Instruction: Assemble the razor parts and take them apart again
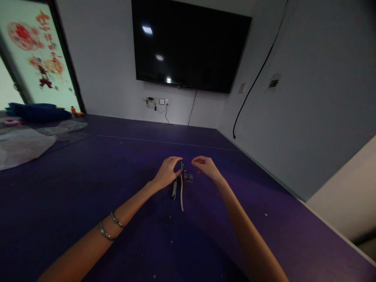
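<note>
Stretching beneath is a purple surface (129,239). Over it, the left hand (168,171) pinches; whether the right hand (208,167), curled nearby, holds anything, I cannot tell. A pale strip (181,196) lies on the near side of the grip, a greyish block (188,178) right of it. The greenish piece (181,165) stands upright between left thumb and fingertips.

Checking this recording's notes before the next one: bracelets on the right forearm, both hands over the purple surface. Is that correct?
Not quite: the head view shows the bracelets on the left forearm. The left hand and right hand are over the purple surface.
</note>
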Tool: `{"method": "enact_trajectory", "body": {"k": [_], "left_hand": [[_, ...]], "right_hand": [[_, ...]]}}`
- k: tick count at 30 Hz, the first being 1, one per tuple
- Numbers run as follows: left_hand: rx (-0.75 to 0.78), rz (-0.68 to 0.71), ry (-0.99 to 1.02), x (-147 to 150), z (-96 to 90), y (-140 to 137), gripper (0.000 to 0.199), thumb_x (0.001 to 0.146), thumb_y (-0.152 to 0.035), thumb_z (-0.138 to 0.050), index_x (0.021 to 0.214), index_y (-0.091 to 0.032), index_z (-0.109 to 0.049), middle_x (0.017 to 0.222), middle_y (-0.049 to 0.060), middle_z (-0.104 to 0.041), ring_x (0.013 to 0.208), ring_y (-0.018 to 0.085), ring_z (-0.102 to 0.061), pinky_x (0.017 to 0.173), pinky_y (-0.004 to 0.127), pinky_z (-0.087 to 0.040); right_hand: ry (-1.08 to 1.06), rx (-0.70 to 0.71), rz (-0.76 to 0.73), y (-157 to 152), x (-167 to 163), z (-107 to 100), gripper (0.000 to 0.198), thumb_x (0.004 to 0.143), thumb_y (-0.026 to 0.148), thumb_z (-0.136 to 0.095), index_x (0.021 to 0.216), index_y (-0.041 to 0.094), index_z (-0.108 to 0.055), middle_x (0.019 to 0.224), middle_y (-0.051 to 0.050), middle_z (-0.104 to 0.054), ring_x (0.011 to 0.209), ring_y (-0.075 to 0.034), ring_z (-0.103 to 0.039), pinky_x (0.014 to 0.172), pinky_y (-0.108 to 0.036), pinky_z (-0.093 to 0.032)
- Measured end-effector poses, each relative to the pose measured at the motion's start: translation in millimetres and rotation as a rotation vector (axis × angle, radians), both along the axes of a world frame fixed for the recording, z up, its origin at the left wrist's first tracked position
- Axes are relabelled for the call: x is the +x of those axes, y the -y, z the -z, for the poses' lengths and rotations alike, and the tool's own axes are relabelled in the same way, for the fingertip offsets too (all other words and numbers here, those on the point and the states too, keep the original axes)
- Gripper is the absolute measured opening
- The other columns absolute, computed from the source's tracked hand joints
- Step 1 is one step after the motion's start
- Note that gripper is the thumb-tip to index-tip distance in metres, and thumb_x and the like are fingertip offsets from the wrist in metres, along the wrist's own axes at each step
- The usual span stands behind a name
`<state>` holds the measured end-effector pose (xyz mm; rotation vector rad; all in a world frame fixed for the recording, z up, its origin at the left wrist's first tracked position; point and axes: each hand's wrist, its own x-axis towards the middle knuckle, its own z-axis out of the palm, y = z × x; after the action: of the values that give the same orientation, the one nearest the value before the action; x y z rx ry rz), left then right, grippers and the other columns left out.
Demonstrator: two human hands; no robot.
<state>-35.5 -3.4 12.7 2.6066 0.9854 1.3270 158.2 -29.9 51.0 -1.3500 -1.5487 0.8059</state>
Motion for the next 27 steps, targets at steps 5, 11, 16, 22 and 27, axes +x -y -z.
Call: {"method": "enact_trajectory", "body": {"k": [5, 11, 16, 22, 27], "left_hand": [[0.058, 0.047, 0.011, 10.6, -11.2, 12.2, 0.039, 0.078, -0.023, -0.057, 0.116, -0.022, -0.047, 0.116, 0.008, -0.054, 0.113, 0.023, -0.046, 0.097, 0.043, -0.035], [0.081, 0.044, 0.027, 11.0, -11.5, 18.8, 0.038, 0.079, -0.024, -0.056, 0.116, -0.021, -0.047, 0.115, 0.009, -0.054, 0.112, 0.023, -0.046, 0.096, 0.044, -0.036], [0.118, 0.043, 0.010, 10.8, -16.0, 21.9, 0.039, 0.079, -0.025, -0.057, 0.117, -0.021, -0.047, 0.115, 0.009, -0.055, 0.112, 0.023, -0.047, 0.096, 0.043, -0.037], [0.151, 0.131, -0.093, -4.0, -32.7, 14.2, 0.036, 0.082, -0.015, -0.048, 0.118, -0.022, -0.051, 0.119, 0.007, -0.055, 0.116, 0.020, -0.044, 0.099, 0.044, -0.035], [0.205, 0.153, -0.156, -14.2, -38.4, 9.2, 0.029, 0.082, -0.016, -0.050, 0.109, -0.023, -0.059, 0.115, 0.007, -0.056, 0.113, 0.021, -0.044, 0.095, 0.046, -0.038]], "right_hand": [[-0.199, -0.063, -0.052, 9.7, -11.4, -8.6, 0.020, 0.069, 0.023, -0.062, 0.087, 0.016, -0.057, 0.076, -0.002, -0.065, 0.067, -0.011, -0.061, 0.053, -0.020, -0.049], [-0.277, -0.126, -0.110, 12.3, -17.8, -6.4, 0.026, 0.067, 0.017, -0.066, 0.090, 0.017, -0.054, 0.075, -0.001, -0.067, 0.065, -0.011, -0.064, 0.056, -0.021, -0.052], [-0.295, -0.136, -0.127, 11.7, -18.5, -4.9, 0.027, 0.066, 0.015, -0.067, 0.090, 0.017, -0.053, 0.067, 0.002, -0.065, 0.061, -0.011, -0.064, 0.057, -0.023, -0.053], [-0.300, -0.191, -0.189, 16.8, -14.3, -10.5, 0.032, 0.066, 0.010, -0.064, 0.094, 0.017, -0.050, 0.063, 0.003, -0.064, 0.057, -0.010, -0.063, 0.059, -0.023, -0.052], [-0.274, -0.228, -0.323, 21.9, -11.9, -12.4, 0.041, 0.065, 0.014, -0.067, 0.102, 0.017, -0.049, 0.068, 0.002, -0.065, 0.060, -0.011, -0.064, 0.063, -0.026, -0.053]]}}
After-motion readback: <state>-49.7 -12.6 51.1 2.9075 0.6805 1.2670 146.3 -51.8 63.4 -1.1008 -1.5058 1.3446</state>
